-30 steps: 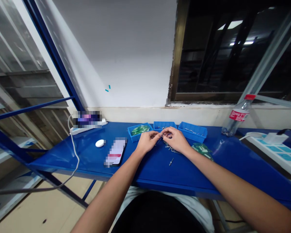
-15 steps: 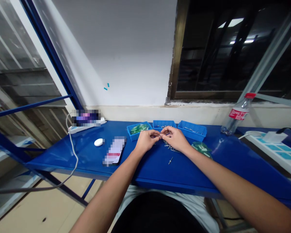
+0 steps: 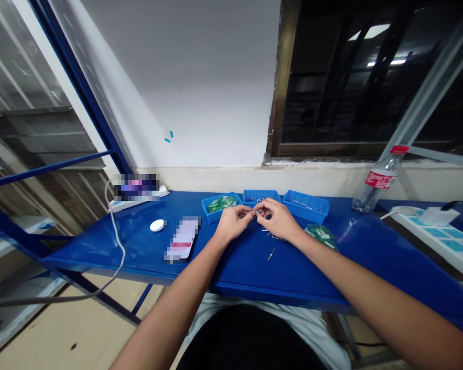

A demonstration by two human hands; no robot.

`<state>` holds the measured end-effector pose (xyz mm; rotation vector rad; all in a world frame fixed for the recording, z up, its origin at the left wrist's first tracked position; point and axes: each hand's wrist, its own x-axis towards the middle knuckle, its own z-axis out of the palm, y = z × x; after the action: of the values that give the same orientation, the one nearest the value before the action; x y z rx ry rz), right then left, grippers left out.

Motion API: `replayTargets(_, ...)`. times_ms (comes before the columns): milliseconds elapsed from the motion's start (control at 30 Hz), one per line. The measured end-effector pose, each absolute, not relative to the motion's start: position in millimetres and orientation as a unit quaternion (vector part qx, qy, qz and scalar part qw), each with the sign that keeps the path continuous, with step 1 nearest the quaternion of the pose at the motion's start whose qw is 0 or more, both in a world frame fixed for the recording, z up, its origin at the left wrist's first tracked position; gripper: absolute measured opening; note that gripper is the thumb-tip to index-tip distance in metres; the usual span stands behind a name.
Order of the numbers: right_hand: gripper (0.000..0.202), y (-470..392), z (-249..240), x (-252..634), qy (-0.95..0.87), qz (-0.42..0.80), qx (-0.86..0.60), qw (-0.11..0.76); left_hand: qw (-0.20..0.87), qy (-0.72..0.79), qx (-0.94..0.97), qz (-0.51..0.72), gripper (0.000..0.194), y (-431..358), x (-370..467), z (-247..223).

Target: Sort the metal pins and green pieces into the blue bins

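Observation:
My left hand (image 3: 234, 222) and my right hand (image 3: 274, 216) meet above the table in front of the blue bins. Thumb and fingers are pinched on both, the tips almost touching. A small piece shows between them, too tiny to name. Several loose rivets (image 3: 268, 234) lie beneath my right hand, partly hidden by it. Closer to me, a single rivet (image 3: 271, 254) rests on the blue tabletop. To the right of my right wrist are green plastic packets (image 3: 321, 235).
Behind my hands stand a blue bin (image 3: 212, 218) of green packets, a middle bin (image 3: 250, 194) and a right bin (image 3: 306, 211) with thin metal pieces. A phone (image 3: 183, 239) and white case (image 3: 157, 225) lie left. A bottle (image 3: 378, 180) and power strip (image 3: 440, 236) are right.
The fingers of my right hand have shifted slightly and curl more at the tips. Fewer loose rivets show beneath the hands. My left hand has barely moved.

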<state>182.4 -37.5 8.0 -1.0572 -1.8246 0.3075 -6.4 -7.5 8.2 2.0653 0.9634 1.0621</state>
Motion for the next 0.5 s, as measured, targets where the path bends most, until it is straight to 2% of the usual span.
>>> replayTargets(167, 0.014, -35, 7, 185, -0.740, 0.126, -0.428, 0.503, 0.275, 0.363, 0.811, 0.367, 0.044, -14, -8, 17)
replayTargets(500, 0.014, -30, -2, 185, -0.700, 0.224, -0.439, 0.516, 0.294, 0.357, 0.780, 0.420, 0.016, -2, -7, 4)
